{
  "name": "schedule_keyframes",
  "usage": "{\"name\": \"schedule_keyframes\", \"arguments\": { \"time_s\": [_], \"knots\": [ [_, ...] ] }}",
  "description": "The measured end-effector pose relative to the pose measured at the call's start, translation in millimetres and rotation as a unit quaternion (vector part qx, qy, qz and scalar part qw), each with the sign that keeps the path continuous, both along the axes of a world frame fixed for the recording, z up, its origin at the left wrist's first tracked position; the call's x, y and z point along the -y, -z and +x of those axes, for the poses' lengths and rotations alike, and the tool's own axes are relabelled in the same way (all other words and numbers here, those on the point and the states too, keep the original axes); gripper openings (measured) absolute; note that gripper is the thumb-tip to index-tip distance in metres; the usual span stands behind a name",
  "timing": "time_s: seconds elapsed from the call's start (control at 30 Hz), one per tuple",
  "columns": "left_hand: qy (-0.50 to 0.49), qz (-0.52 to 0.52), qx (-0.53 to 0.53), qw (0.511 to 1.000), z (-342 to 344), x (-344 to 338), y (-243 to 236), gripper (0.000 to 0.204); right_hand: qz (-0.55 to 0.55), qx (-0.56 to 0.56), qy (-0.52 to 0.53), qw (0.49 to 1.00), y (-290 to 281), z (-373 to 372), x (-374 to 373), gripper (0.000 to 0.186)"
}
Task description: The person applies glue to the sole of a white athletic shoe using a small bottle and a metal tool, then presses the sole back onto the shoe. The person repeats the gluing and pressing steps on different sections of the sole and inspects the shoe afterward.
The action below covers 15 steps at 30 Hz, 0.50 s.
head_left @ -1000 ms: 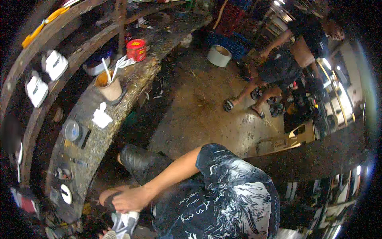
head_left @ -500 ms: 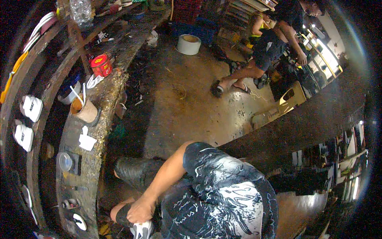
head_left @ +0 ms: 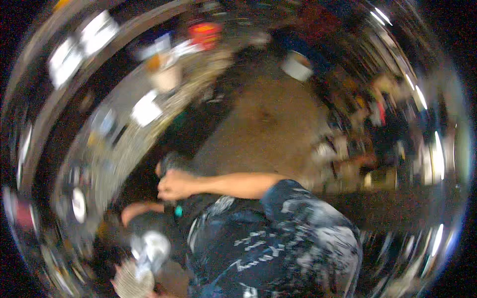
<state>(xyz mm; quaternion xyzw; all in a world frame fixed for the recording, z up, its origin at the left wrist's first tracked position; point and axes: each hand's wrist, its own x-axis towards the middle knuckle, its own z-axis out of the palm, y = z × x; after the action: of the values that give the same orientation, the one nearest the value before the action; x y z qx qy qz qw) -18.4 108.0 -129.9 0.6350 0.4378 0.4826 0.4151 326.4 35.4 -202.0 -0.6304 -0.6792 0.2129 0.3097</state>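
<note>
A shoe with white and silvery parts is low in the view, above my lap, its ribbed beige sole turned up. My left hand, smeared at the bottom edge, appears to be closed round it. My right hand is a closed fist beyond the shoe, apart from it. A small teal spot shows just under the fist; whether it belongs to something held, I cannot tell. My bare leg and dark clothing lie beneath.
Along the left runs a worn bench with a brown cup, a white piece, a red tin and a white oval piece. White shoes sit on the rack behind. A white cylinder stands on the floor.
The whole view has swung and blurred. My right hand has lifted off the shoe and moved away from it. More of the shoe, with its sole, now shows.
</note>
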Motion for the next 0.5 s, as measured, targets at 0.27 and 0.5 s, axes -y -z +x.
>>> {"name": "schedule_keyframes", "arguments": {
  "time_s": [0.27,0.5],
  "knots": [
    [-0.029,0.031,0.154,0.987,-60.5,61.8,31.4,0.152,-0.105,-0.047,0.008,0.993,-12.5,-9.8,-13.7,0.026],
    [0.006,0.022,0.175,0.984,-41.6,60.4,8.6,0.162,-0.159,-0.296,-0.099,0.937,-76.8,-71.2,2.4,0.037]
  ]
}}
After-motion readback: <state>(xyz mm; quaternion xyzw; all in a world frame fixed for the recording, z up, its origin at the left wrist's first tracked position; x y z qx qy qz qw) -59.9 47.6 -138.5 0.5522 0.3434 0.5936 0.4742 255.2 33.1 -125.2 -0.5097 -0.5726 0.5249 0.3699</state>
